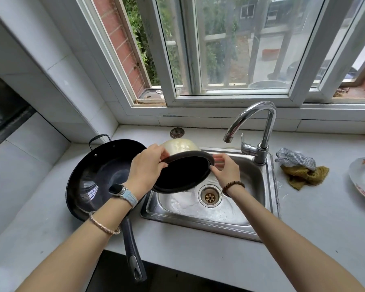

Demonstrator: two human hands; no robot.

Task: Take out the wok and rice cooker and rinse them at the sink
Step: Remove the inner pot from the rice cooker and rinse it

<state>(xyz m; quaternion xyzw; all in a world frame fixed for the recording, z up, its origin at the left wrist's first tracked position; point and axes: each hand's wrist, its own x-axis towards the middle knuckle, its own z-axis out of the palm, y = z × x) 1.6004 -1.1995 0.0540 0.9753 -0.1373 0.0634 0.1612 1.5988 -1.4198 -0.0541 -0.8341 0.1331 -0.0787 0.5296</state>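
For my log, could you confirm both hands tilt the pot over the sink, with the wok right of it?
No: the head view shows the wok left of the sink. Left hand and right hand do tilt the pot over it.

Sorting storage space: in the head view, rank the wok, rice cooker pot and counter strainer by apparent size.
1. wok, clearly largest.
2. rice cooker pot, though raised nearer the camera.
3. strainer, smallest.

grey mesh cloth (294,158) atop mustard rag (306,175) on counter (316,218) right, patterned plate (363,182) at right edge, metal drain strainer (176,132) far by wall, window (230,49) behind
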